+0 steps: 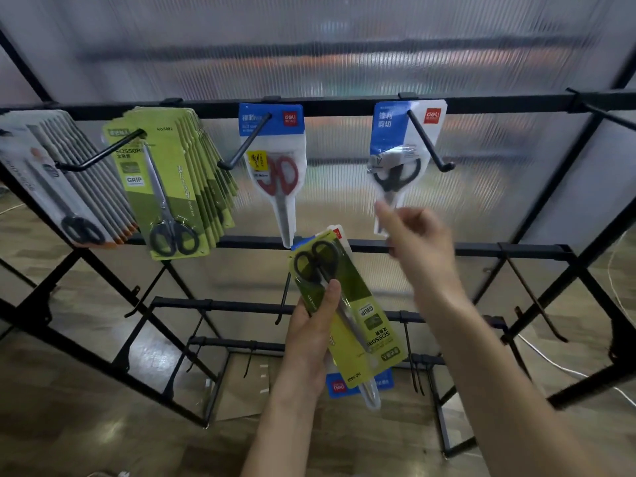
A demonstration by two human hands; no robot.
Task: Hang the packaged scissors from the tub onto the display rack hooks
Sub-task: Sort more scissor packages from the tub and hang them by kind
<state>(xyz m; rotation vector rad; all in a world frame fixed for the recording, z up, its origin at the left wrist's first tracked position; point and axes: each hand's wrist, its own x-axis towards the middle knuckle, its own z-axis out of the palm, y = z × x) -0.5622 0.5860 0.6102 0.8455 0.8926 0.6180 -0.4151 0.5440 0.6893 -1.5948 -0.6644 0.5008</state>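
Left hand (311,333) grip wrapped around a stack of green-carded, black-handled scissor packs (347,315), upside down. Right hand (414,235), blurred, fingers loose, holding nothing, just below hung blue-and-white pack (401,156). Above-left, black rack hooks (251,141) partly stocked; held stack unhung, tub unseen.

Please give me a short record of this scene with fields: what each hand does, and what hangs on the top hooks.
left hand: grips green scissors pack, upside down, with blue packs behind it
right hand: blurred, at bottom of black-handled blue pack
hooks, left to right: grey packs; green stack; red-handled pack; black-handled blue pack
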